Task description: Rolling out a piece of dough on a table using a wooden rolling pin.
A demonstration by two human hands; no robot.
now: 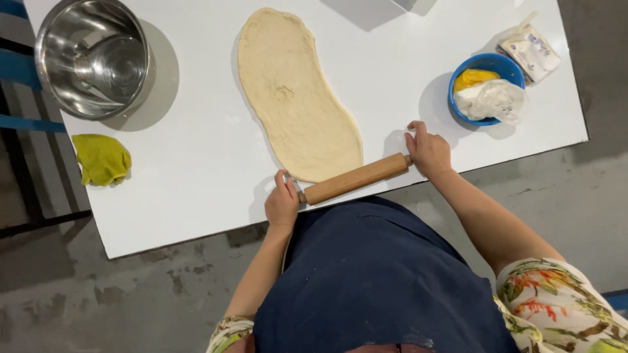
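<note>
Both hands on the wooden rolling pin (356, 178), lower centre of frame; left hand (282, 203) wrapped on its near-left handle, right hand (428, 150) closed on the right handle; pin sits at the bottom edge of the long flattened dough (294, 91) — touching it; steel bowl (91, 57) upper left, yellow cloth (101, 159) below it; blue bowl (487, 88) upper right on the white table (183, 176).
</note>
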